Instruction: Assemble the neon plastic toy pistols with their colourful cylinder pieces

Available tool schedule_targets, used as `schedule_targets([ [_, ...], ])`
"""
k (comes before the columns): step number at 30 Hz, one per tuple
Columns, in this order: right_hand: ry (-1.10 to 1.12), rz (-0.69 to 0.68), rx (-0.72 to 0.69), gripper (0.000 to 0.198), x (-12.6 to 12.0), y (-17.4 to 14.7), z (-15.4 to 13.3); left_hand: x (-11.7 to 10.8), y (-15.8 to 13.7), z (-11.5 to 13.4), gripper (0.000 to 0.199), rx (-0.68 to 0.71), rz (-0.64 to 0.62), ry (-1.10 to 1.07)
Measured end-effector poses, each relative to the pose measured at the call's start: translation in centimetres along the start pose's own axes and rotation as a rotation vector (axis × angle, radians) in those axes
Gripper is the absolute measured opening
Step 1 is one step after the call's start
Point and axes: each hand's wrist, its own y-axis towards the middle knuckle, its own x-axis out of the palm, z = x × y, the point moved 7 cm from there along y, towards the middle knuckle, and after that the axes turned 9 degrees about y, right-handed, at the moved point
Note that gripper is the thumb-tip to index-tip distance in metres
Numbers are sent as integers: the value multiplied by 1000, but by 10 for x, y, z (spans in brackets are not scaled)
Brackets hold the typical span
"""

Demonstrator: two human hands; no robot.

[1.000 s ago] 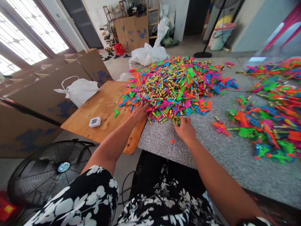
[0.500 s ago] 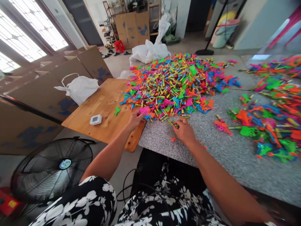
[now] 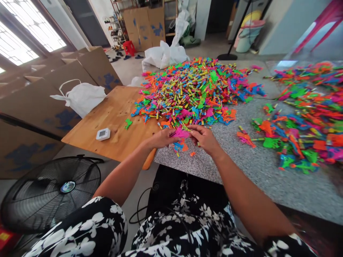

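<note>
My left hand [image 3: 162,138] is closed on a flat pink plastic toy piece [image 3: 181,133] near the front edge of the grey speckled table. Close against it, my right hand [image 3: 204,138] pinches a thin yellow-patterned stick [image 3: 185,127] at the pink piece's upper side. Whether the two are joined cannot be made out. Blue and orange pieces [image 3: 182,145] show just below the hands. Behind them rises a big heap [image 3: 187,89] of bright plastic pieces mixed with small patterned tubes. A small orange bit [image 3: 192,154] lies in front.
More coloured pieces [image 3: 300,132] spread over the table's right side. On the wooden board [image 3: 118,107] at left are a white digital timer-like device [image 3: 103,134] and a green piece [image 3: 128,123]. A white bag [image 3: 85,96], cardboard boxes [image 3: 66,82] and a black fan [image 3: 53,189] stand beyond.
My left hand has moved right with the pink piece, away from the heap's edge. The right hand has come left and up with the stick, and the hands now meet.
</note>
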Motion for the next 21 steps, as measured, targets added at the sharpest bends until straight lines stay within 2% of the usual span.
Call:
schedule_targets([
  [6,74,-31,18,37,-13,-6,6,8,0,7,24,-21,-137,47],
  [15,72,-30,31,35,-23,-11,1,14,2,14,30,6,-211,90],
  [19,-13,-68,31,33,-26,-13,-2,12,4,11,33,24,-191,104],
  [21,-109,-96,9,32,-27,-15,-8,15,3,9,34,20,-237,67],
])
